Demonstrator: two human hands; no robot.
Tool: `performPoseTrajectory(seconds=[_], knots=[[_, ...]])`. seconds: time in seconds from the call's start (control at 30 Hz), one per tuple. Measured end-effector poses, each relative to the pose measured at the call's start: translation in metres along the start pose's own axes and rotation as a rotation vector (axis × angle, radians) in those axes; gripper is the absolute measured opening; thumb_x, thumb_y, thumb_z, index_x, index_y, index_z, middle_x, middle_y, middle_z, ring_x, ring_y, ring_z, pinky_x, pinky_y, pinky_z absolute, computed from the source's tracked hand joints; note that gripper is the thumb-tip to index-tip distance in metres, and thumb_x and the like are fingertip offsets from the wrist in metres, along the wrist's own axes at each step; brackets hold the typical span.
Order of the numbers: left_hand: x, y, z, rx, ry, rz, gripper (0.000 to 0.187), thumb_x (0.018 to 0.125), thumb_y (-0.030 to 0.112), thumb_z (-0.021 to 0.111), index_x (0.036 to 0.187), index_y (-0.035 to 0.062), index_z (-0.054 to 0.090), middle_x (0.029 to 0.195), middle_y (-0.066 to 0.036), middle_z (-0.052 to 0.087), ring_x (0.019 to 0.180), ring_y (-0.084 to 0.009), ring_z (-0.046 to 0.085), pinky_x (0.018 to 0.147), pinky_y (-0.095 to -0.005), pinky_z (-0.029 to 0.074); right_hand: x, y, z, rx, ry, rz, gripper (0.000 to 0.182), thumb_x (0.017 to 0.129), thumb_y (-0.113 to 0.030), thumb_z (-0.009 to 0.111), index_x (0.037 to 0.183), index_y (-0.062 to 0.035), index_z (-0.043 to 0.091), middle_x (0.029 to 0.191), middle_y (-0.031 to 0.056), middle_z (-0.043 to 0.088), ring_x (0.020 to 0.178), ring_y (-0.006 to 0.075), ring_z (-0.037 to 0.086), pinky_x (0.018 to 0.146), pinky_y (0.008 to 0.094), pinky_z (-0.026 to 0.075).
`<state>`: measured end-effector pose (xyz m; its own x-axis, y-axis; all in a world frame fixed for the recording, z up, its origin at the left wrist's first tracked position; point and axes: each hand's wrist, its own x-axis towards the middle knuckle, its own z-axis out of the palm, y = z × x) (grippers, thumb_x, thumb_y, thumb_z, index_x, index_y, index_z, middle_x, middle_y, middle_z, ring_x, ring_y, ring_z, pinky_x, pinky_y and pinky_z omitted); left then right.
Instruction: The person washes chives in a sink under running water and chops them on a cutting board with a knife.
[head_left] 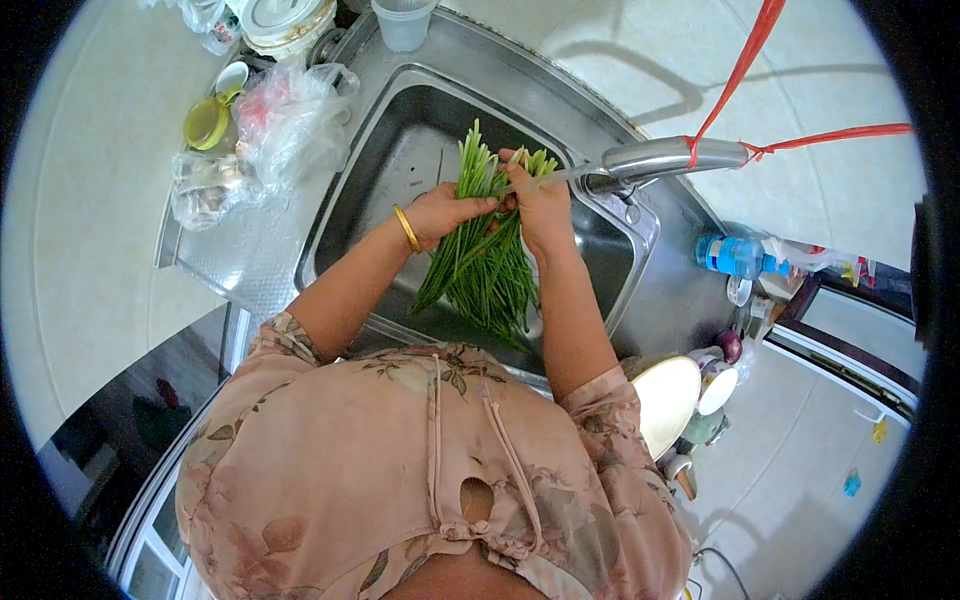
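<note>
Both hands hold a bunch of garlic chives (480, 265) over the sink (400, 120), pale cut ends pointing up and away from me, green leaves hanging towards me. My left hand (445, 212), below a gold bangle (406, 228), is closed round the left part of the bunch. My right hand (538, 205) grips the right part, close beside the left. A thin stream of water (560, 176) runs from the tap (675, 157) onto the stems between the hands. Some fingers are hidden by the leaves.
Plastic bags (295, 125) and a yellow-green cup (207, 123) stand on the left drainboard. A clear plastic tub (404, 25) is behind the sink. Red ties (745, 65) hold the tap. On the right are a blue bottle (735, 256), a large pale bowl (668, 405) and a red onion (729, 347).
</note>
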<state>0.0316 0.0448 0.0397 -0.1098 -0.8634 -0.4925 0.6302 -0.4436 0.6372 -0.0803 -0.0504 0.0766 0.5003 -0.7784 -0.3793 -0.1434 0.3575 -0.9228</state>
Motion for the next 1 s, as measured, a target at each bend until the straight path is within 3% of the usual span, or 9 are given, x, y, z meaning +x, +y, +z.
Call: performPoseTrajectory(seconds=[0.13,0.23,0.43,0.53,0.63,0.83,0.93,1.0], knots=[[-0.001,0.005,0.003,0.051,-0.002,-0.02,0.031,0.082,0.023,0.06,0.103,0.0014,0.057,0.092,-0.006,0.06,0.081,-0.0137,0.055,0.069,-0.0275,0.047,-0.004,-0.004,0.001,0.006,-0.016,0.075,0.021,0.082,-0.014,0.057,0.099,0.0,0.059,0.076,0.0018,0.058,0.059,0.0078,0.049,0.049,0.0218,0.039],[0.005,0.0,-0.003,0.091,-0.055,-0.002,0.033,0.081,0.025,0.06,0.103,0.0011,0.056,0.091,-0.007,0.06,0.077,-0.0149,0.057,0.066,-0.0297,0.049,0.001,0.009,-0.007,-0.237,-0.052,0.059,0.024,0.081,-0.015,0.059,0.099,0.0008,0.058,0.077,0.0022,0.058,0.061,0.0092,0.052,0.05,0.0222,0.041],[-0.003,0.004,0.0,-0.156,-0.138,-0.067,0.033,0.083,0.024,0.056,0.106,0.0001,0.052,0.089,-0.01,0.06,0.073,-0.0187,0.06,0.058,-0.0333,0.053,-0.002,0.009,0.003,0.133,0.071,-0.057,0.019,0.082,-0.017,0.06,0.09,-0.0001,0.058,0.081,0.0045,0.057,0.071,0.0126,0.054,0.06,0.0269,0.044],[0.002,-0.001,-0.008,-0.212,-0.206,-0.074,0.03,0.084,0.02,0.054,0.106,-0.0003,0.051,0.093,-0.011,0.06,0.08,-0.0207,0.061,0.062,-0.0342,0.052,-0.004,0.008,0.003,0.132,0.112,-0.079,0.018,0.083,-0.018,0.058,0.088,-0.001,0.057,0.082,0.0058,0.057,0.075,0.0139,0.053,0.064,0.028,0.043],[0.012,-0.011,-0.016,-0.135,-0.046,0.076,0.031,0.083,0.018,0.052,0.109,0.0019,0.05,0.1,-0.015,0.059,0.086,-0.0266,0.061,0.071,-0.0394,0.051,-0.004,0.014,-0.002,0.274,0.148,-0.151,0.019,0.083,-0.019,0.058,0.091,-0.0018,0.056,0.08,0.0048,0.057,0.07,0.0135,0.053,0.062,0.0259,0.043],[0.009,-0.003,-0.019,-0.081,-0.18,-0.023,0.033,0.081,0.014,0.049,0.112,0.0024,0.05,0.103,-0.014,0.059,0.092,-0.0257,0.059,0.073,-0.038,0.05,-0.013,0.006,0.004,-0.072,0.079,-0.023,0.014,0.08,-0.014,0.06,0.086,-0.0021,0.056,0.072,0.0034,0.057,0.058,0.0101,0.05,0.051,0.0225,0.041],[0.005,-0.002,-0.017,-0.057,-0.172,-0.04,0.03,0.082,0.015,0.048,0.108,-0.0003,0.052,0.1,-0.013,0.06,0.091,-0.0216,0.059,0.073,-0.0359,0.049,-0.007,0.013,-0.005,-0.142,-0.058,0.056,0.012,0.077,-0.011,0.062,0.083,-0.0019,0.057,0.068,0.0034,0.057,0.058,0.0106,0.051,0.049,0.024,0.041],[0.005,-0.001,-0.017,-0.026,-0.175,-0.062,0.031,0.082,0.015,0.047,0.108,-0.0006,0.052,0.1,-0.013,0.06,0.091,-0.0218,0.06,0.072,-0.0358,0.05,-0.006,0.014,-0.007,-0.025,-0.09,0.138,0.011,0.076,-0.011,0.062,0.082,-0.0024,0.058,0.067,0.003,0.057,0.058,0.0105,0.052,0.05,0.0241,0.041]])
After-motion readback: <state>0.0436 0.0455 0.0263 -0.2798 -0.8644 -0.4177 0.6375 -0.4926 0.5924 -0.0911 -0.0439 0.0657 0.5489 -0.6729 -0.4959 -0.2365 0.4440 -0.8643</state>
